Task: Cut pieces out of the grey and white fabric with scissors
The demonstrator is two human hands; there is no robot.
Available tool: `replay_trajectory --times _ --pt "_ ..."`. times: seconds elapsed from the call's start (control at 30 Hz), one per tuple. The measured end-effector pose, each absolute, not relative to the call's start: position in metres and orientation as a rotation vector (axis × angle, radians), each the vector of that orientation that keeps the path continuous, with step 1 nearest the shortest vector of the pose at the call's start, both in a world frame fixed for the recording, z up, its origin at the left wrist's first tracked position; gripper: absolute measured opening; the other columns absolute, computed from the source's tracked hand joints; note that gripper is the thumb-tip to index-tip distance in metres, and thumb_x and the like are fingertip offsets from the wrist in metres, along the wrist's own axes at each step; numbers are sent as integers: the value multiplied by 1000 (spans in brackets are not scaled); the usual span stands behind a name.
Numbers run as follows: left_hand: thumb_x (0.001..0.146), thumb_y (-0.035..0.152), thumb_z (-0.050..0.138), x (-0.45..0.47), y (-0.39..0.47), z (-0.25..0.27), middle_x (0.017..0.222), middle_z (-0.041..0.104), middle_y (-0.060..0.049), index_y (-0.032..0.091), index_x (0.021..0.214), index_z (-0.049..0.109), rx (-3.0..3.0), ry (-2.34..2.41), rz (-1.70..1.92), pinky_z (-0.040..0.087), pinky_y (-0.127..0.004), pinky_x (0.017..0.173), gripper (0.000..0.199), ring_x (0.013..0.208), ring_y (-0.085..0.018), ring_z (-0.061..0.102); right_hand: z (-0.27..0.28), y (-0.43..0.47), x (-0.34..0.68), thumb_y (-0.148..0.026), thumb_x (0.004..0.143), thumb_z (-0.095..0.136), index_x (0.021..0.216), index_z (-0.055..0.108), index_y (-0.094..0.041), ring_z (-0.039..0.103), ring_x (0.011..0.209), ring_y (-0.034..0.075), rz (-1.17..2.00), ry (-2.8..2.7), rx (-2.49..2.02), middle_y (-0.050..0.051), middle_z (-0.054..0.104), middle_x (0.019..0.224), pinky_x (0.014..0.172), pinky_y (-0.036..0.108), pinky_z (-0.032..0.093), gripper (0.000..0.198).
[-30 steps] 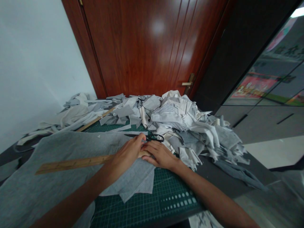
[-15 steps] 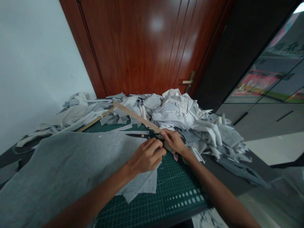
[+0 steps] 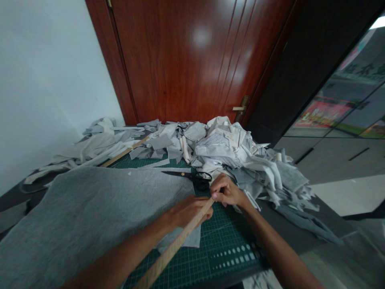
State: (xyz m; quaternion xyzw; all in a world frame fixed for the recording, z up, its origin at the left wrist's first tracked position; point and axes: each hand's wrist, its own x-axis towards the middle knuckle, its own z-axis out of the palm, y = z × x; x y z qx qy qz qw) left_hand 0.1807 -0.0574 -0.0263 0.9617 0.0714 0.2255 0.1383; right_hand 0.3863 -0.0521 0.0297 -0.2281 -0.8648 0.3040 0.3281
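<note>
A long wooden ruler slants from my right hand down toward the bottom edge of the view. My right hand pinches its upper end. Behind the ruler, my left hand rests at the right edge of the grey fabric, its fingers curled in. The ruler crosses in front of those fingers, so what they hold, if anything, is hidden. Black-handled scissors lie just beyond both hands, their blades over the fabric's far edge. Under everything is a green cutting mat with grid lines.
A heap of white and grey cloth pieces runs along the table's far side. Another wooden strip lies at the back left among scraps. Beyond stand a reddish-brown door, a white wall and a dark cabinet.
The ruler has swung from pointing away over the scraps to pointing back toward me. My right hand has shifted slightly nearer. My left hand has moved off the scissors' handles, which now show.
</note>
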Motion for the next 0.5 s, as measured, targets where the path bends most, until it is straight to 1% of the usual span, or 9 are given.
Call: replay_trajectory --times 0.07,0.17,0.23,0.33,0.4,0.5 --pt "97 16 51 182 -57 -28 83 67 -2 18 82 60 2767 194 613 48 -27 65 18 75 -16 62 32 -62 375 -70 95 45 52 45 -21 36 41 8 746 -2269 -471 -4 38 43 46 24 25 66" --pt "96 21 57 182 -57 -32 89 71 -1 20 97 66 2728 221 619 51 -28 67 10 80 -19 66 32 -81 351 -73 93 43 55 49 -22 39 41 9 699 -2240 -300 -4 39 42 47 25 29 64" --pt "93 25 63 182 -56 -36 90 73 0 21 102 69 2686 274 644 51 -29 64 12 80 -22 67 31 -91 336 -78 90 42 57 48 -23 41 41 9 689 -2216 -251 -4 42 41 48 25 30 65" --pt "88 30 71 181 -55 -41 86 74 -2 20 98 72 2646 328 665 48 -30 57 14 74 -23 67 31 -100 323 -77 87 48 57 46 -23 43 42 8 709 -2293 -248 -5 42 42 47 25 29 62" --pt "89 31 70 182 -55 -42 87 74 -2 19 97 72 2669 318 633 46 -30 56 14 73 -23 67 32 -104 325 -75 86 53 57 46 -23 43 43 8 742 -2320 -271 -5 44 44 48 24 29 60" --pt "92 26 67 183 -56 -37 96 75 0 21 102 71 2793 292 569 49 -28 63 11 84 -20 69 41 -114 339 -71 89 52 57 50 -20 43 42 7 893 -2309 -321 -4 45 45 46 22 29 61"
